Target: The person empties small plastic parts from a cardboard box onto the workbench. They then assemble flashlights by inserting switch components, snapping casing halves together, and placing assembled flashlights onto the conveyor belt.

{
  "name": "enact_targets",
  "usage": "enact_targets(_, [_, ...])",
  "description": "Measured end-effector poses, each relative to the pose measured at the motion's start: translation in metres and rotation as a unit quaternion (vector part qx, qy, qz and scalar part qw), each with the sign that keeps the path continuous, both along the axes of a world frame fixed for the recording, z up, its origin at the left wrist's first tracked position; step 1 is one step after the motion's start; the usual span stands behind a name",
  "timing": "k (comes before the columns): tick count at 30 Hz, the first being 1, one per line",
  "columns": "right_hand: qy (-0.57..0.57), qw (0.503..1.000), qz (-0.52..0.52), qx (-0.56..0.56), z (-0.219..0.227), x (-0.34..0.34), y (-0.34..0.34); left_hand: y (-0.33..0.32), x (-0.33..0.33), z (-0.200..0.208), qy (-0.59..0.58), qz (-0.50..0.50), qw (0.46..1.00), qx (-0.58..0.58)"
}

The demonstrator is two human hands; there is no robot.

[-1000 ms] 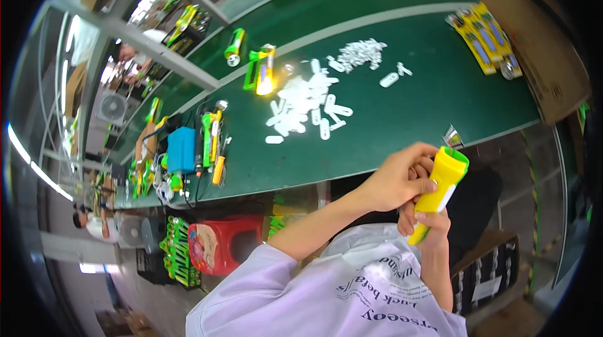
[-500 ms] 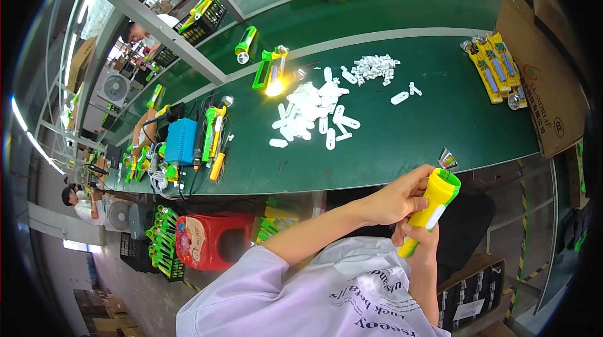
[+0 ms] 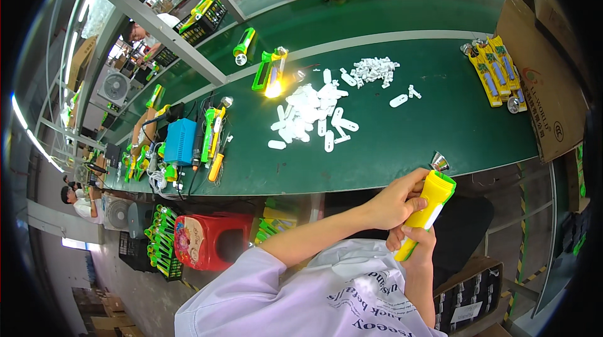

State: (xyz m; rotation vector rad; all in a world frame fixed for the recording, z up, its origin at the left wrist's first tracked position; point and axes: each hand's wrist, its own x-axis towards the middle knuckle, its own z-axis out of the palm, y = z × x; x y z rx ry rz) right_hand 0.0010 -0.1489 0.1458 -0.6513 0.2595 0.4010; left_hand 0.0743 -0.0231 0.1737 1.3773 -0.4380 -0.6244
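Observation:
A yellow flashlight body (image 3: 430, 206) with a green rim is held between my two hands over the table's near edge, its wide end pointing up and away from me. My left hand (image 3: 397, 204) is closed around the upper part, thumb pressed on the side. Lower down, my right hand (image 3: 414, 241) grips the narrow end, thumb along the casing. A shiny cone-shaped reflector (image 3: 440, 162) sits just beyond the wide end; whether a wire joins it to the body cannot be made out. A white panel shows on the flashlight's side.
White plastic plates (image 3: 308, 111) lie heaped mid-table, with small white parts (image 3: 374, 72) behind. A lit lamp assembly (image 3: 273, 82) stands nearby. Yellow half-shells (image 3: 494, 73) lie by a cardboard box (image 3: 543, 79). At left are a blue device (image 3: 181, 141) and a red stool (image 3: 213, 241).
The flashlight has turned slightly in my hands, so less of its green inside shows. The reflector has shifted a little left, and both hands have moved slightly left with the body.

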Motion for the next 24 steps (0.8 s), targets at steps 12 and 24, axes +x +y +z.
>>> enact_targets(12, [-0.004,0.994,-0.065,-0.083,-0.006,0.004,0.008,-0.009,-0.013,0.004,0.15,0.066,0.986,0.0])
enact_targets(24, [-0.005,0.999,-0.05,-0.022,-0.016,0.001,0.008,-0.011,-0.014,0.0,0.148,0.092,0.985,0.005])
